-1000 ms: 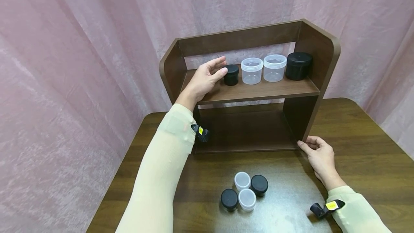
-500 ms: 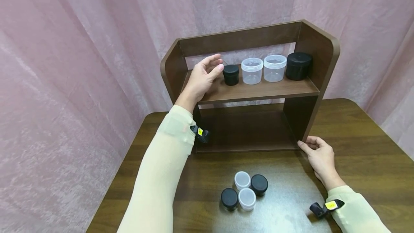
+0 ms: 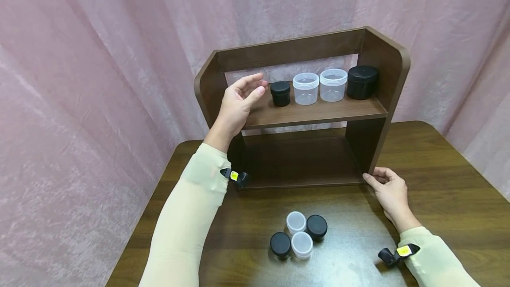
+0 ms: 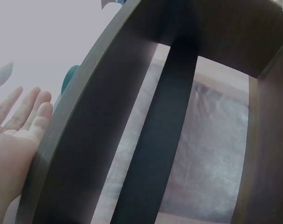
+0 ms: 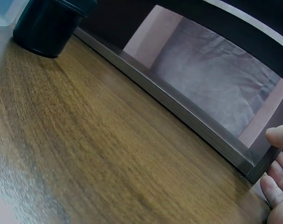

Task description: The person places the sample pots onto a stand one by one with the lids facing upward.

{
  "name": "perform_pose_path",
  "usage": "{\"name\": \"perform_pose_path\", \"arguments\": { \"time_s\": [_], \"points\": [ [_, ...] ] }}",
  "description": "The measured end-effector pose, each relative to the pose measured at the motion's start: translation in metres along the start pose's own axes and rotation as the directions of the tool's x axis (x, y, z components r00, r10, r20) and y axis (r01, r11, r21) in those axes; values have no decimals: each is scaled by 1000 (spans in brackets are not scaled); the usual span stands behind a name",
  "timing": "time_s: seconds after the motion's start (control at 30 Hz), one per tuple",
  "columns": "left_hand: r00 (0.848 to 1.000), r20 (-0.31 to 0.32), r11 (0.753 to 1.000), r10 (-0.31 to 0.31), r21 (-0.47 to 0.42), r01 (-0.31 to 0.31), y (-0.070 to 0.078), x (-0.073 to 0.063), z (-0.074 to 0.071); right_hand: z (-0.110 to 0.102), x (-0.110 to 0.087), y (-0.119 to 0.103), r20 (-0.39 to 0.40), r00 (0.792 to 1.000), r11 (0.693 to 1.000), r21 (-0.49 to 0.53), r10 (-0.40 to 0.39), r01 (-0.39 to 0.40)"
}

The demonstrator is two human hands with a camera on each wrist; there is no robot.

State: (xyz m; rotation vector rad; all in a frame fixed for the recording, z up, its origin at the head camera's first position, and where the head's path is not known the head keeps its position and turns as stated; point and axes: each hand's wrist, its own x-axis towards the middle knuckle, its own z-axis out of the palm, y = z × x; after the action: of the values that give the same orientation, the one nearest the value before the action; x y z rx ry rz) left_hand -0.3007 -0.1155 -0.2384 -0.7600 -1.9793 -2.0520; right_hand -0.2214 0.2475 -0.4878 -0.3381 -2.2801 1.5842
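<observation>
left hand (image 3: 237, 104): loosely open, nothing held, near upper-centre black jar (image 3: 280, 94) | right hand (image 3: 392, 192): pinching shelf (image 3: 314, 120) | stocking step imo, next needs me grabbing lower-centre jars (image 3: 301, 241)

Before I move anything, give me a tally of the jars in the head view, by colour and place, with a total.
Black jars on the shelf: 2
Clear jars on the shelf: 2
Black-lidded jars on the table: 2
Pale-lidded jars on the table: 2
Total: 8
</observation>
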Motion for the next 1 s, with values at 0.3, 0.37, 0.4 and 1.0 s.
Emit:
{"name": "perform_pose_path", "arguments": {
  "time_s": [0.3,0.37,0.4,1.0],
  "points": [
    [996,92,999,9,44,-13,8,-27,-1,1,2,0,5,1000,1000,7,-14,14],
    [993,121,998,12,54,-18,9,-34,-1,1,2,0,5,1000,1000,6,-13,13],
    [991,136,998,16,61,-24,9,-37,-1,1,2,0,5,1000,1000,5,-13,13],
    [951,298,993,-87,105,58,-14,-105,-10,0,2,0,10,1000,1000,-16,-21,21]
  ]
}}
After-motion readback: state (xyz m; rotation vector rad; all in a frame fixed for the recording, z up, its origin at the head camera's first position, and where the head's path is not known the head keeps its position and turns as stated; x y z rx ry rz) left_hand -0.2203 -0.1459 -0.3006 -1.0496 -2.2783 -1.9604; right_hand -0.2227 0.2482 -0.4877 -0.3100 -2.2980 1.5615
